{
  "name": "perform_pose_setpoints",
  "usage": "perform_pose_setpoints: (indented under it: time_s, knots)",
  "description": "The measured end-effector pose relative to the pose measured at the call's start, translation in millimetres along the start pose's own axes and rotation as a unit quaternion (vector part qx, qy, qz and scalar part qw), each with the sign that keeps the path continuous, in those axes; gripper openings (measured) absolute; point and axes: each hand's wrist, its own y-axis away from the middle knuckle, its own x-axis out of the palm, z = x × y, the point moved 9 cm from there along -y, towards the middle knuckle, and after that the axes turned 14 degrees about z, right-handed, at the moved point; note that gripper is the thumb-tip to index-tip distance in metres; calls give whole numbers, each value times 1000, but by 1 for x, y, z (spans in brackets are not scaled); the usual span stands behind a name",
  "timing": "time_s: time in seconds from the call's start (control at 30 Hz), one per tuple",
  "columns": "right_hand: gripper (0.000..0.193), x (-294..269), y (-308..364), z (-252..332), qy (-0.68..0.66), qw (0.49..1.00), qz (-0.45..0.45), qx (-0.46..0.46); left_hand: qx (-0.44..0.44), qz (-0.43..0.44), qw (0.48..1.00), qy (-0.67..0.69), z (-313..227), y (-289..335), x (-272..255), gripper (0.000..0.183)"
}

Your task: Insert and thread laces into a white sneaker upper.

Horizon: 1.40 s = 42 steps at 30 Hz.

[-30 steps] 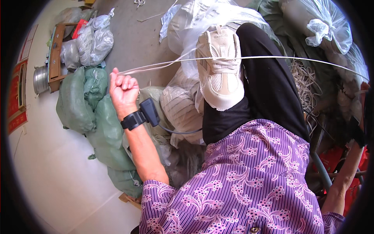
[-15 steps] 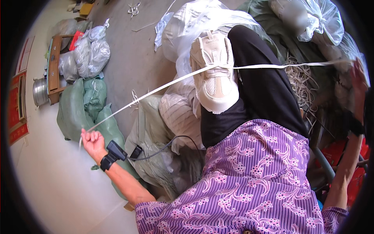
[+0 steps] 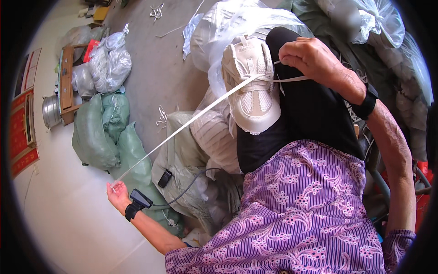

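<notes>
A cream-white sneaker (image 3: 254,116) rests on my black-trousered lap, its toe toward me. Its white shoelace (image 3: 228,96) stretches taut from the upper eyelets down to the far left, where my left hand (image 3: 118,197) is closed on it. Beside the shoe's right side, at the height of the tongue, my right hand (image 3: 315,59) is pinched, a short white lace tip poking out from its fingertips. Another strand of lace runs from the shoe to the right and passes below that hand. Both wrists wear black straps.
Clear plastic bags of shoes (image 3: 214,139) lie left of my legs, with more plastic bags (image 3: 388,27) at the upper right. Green sacks (image 3: 93,132) stand by the wall, near a wooden drawer unit (image 3: 66,77). A cable (image 3: 187,185) runs from the left wrist device. Loose laces (image 3: 156,11) lie on the floor.
My right hand has come in from the far right to the shoe's side, and the right strand is no longer pulled out. My left hand has shifted slightly down and right, still holding its strand taut.
</notes>
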Motion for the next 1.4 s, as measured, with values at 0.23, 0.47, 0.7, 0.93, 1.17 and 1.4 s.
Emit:
perform_pose_setpoints:
  time_s: [0.23,0.47,0.7,0.93,1.17,1.4]
  knots:
    - [10,13,-10,24,154,988,-27,-19,-98,305,947,24,46,-30,27,13]
    - [8,20,-13,22,163,986,-8,-28,-146,374,914,-59,124,53,131,20]
    - [9,21,-15,26,184,983,-23,10,-156,438,868,-175,161,107,193,26]
    - [11,27,-24,29,155,987,-9,43,-166,476,836,-216,187,152,234,21]
    - [9,27,-16,28,149,988,-51,0,-118,590,739,-303,238,211,288,20]
    - [8,25,-15,34,153,984,-82,-26,-2,632,671,-389,265,250,320,24]
